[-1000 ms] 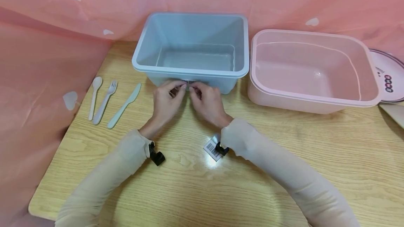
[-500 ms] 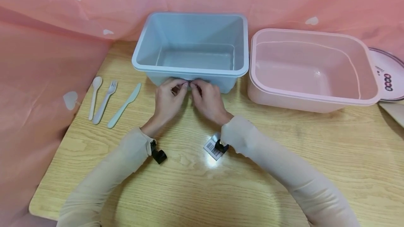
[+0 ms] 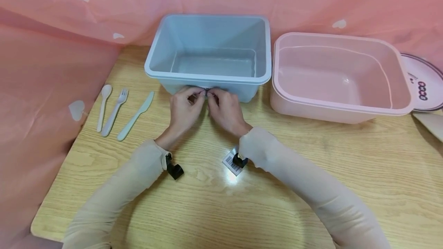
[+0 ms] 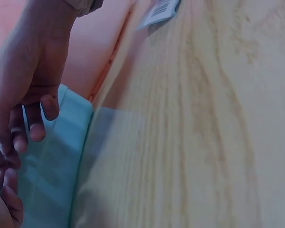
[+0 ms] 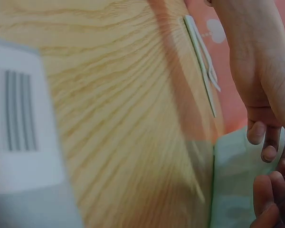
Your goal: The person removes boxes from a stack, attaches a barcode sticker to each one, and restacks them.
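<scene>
A barcode sticker [image 3: 231, 163] lies on the table [image 3: 311, 172] by the right sleeve. Further off, the left hand [image 3: 182, 111] and right hand [image 3: 226, 111] meet, fingertips pinching a small label [image 3: 207, 90] on the blue bin's [image 3: 207, 72] front wall, below its rim. A pink bin [image 3: 340, 108] stands beside it.

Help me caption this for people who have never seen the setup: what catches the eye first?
Both hands, the left hand and the right hand, meet at the near wall of the blue tub mid-table, fingertips pinching a small label there. A larger pink tub stands just right of it, while a spoon, fork and knife lie in a row at the left. A barcode sticker lies near the right wrist.
</scene>
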`<action>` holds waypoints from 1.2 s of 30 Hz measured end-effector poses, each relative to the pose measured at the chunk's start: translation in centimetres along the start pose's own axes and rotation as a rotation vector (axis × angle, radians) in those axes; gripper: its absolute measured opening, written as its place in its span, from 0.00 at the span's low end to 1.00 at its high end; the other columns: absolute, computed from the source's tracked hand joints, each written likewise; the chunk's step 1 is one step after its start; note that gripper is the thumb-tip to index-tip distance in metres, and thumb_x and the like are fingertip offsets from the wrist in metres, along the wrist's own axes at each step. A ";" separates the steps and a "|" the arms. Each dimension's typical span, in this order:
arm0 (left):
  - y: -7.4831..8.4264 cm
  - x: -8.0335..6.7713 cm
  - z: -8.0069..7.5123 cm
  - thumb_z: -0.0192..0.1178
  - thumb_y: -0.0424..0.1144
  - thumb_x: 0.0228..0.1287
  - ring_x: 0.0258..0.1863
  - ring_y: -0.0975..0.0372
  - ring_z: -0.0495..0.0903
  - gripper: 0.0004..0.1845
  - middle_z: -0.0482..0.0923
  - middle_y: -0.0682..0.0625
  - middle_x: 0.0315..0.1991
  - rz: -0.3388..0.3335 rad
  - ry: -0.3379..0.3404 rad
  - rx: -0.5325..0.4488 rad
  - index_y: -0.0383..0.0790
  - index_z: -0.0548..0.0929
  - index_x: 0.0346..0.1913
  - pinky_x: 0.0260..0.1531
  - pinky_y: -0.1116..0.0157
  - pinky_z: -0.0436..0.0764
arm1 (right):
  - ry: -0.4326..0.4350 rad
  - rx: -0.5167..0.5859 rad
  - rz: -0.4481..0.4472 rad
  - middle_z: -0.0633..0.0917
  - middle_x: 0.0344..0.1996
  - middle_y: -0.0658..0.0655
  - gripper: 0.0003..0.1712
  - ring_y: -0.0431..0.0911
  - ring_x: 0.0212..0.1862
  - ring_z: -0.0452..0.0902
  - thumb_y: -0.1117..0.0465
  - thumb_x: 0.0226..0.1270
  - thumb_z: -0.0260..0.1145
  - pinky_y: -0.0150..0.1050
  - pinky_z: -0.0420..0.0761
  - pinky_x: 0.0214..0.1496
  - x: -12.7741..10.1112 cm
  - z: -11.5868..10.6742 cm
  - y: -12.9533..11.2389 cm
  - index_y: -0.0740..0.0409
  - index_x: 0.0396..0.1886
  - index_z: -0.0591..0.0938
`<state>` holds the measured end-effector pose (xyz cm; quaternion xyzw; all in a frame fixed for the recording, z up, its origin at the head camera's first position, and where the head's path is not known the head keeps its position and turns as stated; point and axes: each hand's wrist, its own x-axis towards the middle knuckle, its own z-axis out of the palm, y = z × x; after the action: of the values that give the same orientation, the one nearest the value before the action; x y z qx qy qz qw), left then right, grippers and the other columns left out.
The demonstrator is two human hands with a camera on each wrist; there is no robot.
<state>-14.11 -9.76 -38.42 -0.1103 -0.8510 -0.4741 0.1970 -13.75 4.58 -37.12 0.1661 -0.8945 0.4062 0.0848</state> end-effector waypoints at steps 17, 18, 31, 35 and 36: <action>2.7 -4.0 -0.3 0.59 0.27 0.57 0.26 0.61 0.82 0.07 0.85 0.45 0.30 -0.064 -0.369 -0.018 0.33 0.87 0.36 0.28 0.71 0.81 | -0.029 -0.008 0.062 0.83 0.22 0.53 0.11 0.41 0.22 0.73 0.61 0.69 0.59 0.34 0.74 0.25 -4.3 -5.7 1.6 0.61 0.36 0.85; 3.0 -4.3 -0.2 0.59 0.28 0.57 0.27 0.62 0.81 0.07 0.85 0.46 0.30 -0.070 -0.426 0.002 0.34 0.87 0.35 0.29 0.71 0.81 | -0.034 -0.012 0.061 0.83 0.22 0.53 0.11 0.41 0.22 0.73 0.61 0.69 0.59 0.33 0.74 0.25 -4.8 -6.1 1.7 0.61 0.37 0.85; 5.6 -6.8 0.9 0.65 0.33 0.56 0.30 0.66 0.82 0.08 0.86 0.49 0.33 -0.142 -0.750 0.120 0.36 0.86 0.39 0.32 0.73 0.80 | -0.191 -0.122 0.131 0.80 0.19 0.45 0.04 0.34 0.22 0.72 0.62 0.60 0.67 0.28 0.74 0.25 -13.0 -8.0 2.0 0.55 0.28 0.80; 5.8 -7.1 0.9 0.66 0.32 0.55 0.32 0.65 0.84 0.09 0.86 0.48 0.34 -0.160 -0.758 0.105 0.34 0.86 0.41 0.32 0.74 0.80 | -0.269 -0.161 0.207 0.78 0.18 0.42 0.06 0.30 0.21 0.70 0.61 0.57 0.69 0.27 0.72 0.25 -15.3 -8.1 1.7 0.52 0.27 0.78; 5.8 -7.2 0.9 0.66 0.31 0.55 0.32 0.65 0.84 0.09 0.86 0.48 0.34 -0.159 -0.757 0.101 0.34 0.85 0.41 0.32 0.75 0.80 | -0.277 -0.153 0.223 0.79 0.19 0.42 0.06 0.30 0.21 0.70 0.61 0.57 0.69 0.27 0.72 0.25 -15.7 -8.0 1.5 0.52 0.27 0.78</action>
<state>-5.68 -5.93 -37.55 -0.2014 -0.8917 -0.3712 -0.1630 0.40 15.17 -37.42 0.1132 -0.9387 0.3174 -0.0722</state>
